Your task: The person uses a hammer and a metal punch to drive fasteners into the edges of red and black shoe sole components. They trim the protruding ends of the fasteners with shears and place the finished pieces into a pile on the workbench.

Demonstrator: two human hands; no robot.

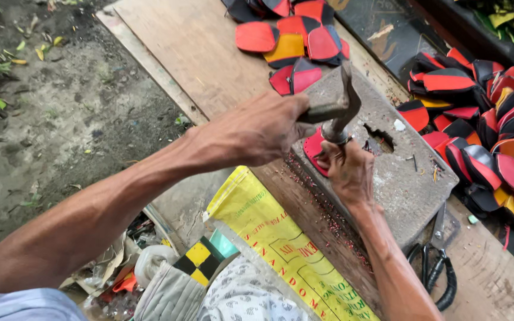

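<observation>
Near the middle of the frame, the left hand [257, 128] wraps closed fingers around a hammer [337, 110], whose handle runs roughly left to right while its metal head stands nearly upright, claw toward the top of the frame and striking face pointing down. Just below it, the right hand [347, 169] pinches a small metal punch [335, 135]; the fingers hide most of it. Beneath lies a red leather piece [315, 148], partly covered, on a grey stone block [400, 178] resting on the wooden surface [197, 47]. Red, black and orange pieces [483, 119] pile at the right edge, cut off. Scissors [438, 261] lie at lower right.
</observation>
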